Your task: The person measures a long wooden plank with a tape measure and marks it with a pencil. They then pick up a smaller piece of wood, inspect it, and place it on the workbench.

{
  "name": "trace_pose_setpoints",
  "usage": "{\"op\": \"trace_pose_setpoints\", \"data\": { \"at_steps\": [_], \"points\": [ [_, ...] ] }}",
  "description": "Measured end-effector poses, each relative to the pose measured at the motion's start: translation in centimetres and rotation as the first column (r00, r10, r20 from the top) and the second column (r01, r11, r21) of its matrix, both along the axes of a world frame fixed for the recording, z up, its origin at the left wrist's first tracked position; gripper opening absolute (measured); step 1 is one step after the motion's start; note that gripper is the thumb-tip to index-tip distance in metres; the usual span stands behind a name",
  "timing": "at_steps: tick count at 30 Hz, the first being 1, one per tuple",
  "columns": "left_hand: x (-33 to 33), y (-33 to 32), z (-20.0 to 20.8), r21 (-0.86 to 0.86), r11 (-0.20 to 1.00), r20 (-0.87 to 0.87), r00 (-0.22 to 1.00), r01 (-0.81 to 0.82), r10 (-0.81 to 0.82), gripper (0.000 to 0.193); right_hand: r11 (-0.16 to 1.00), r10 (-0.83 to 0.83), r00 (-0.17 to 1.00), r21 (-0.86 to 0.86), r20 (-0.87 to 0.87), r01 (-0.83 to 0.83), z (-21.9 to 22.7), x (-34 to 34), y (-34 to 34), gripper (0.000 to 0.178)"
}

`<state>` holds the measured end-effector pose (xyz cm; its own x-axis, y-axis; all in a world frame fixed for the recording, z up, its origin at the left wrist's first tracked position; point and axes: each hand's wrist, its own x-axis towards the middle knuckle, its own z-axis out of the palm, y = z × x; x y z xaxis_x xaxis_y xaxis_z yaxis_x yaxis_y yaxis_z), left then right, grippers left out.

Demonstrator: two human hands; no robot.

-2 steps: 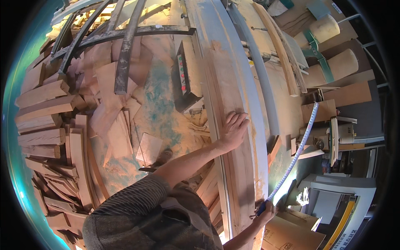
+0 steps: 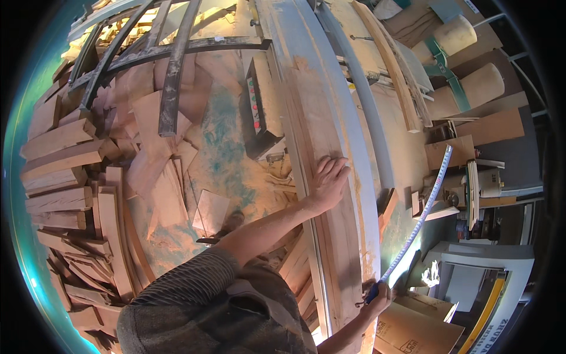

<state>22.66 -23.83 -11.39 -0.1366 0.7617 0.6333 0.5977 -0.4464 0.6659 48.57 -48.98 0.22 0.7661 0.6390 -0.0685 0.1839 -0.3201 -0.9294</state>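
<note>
Wooden board (image 2: 339, 251) lies along the surface's (image 2: 367, 212) left edge, left hand (image 2: 329, 184) resting on it unclamped, fingers together; right hand (image 2: 379, 299) grips a blue tape measure (image 2: 372, 292), blade extending beyond the right edge (both holds unchanged from a moment ago, so work appears paused).

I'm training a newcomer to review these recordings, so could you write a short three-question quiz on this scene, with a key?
1. What does the right hand hold? (a) hammer (b) tape measure (c) handsaw
2. True or false: the tape measure's blade is fully drawn in.
3. Fill in: the ____ hand lies on the long wooden board.

Key: 1. (b). 2. False; the blade sticks far out. 3. Left hand.
</note>
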Motion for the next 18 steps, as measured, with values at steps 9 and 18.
{"op": "trace_pose_setpoints", "data": {
  "at_steps": [9,18],
  "points": [
    [0.2,0.5,0.2,-0.065,0.996,-0.089,0.993,0.069,-0.075,0.023,0.996,-0.08,0.995,-0.032,-0.066,0.078,-2.2,-1.0,-3.4,0.017],
    [0.6,1.0,-0.3,0.038,0.998,-0.117,0.992,0.049,-0.044,0.025,0.969,-0.238,0.949,0.007,-0.206,0.245,-4.2,-1.7,-8.6,0.013]
  ]
}}
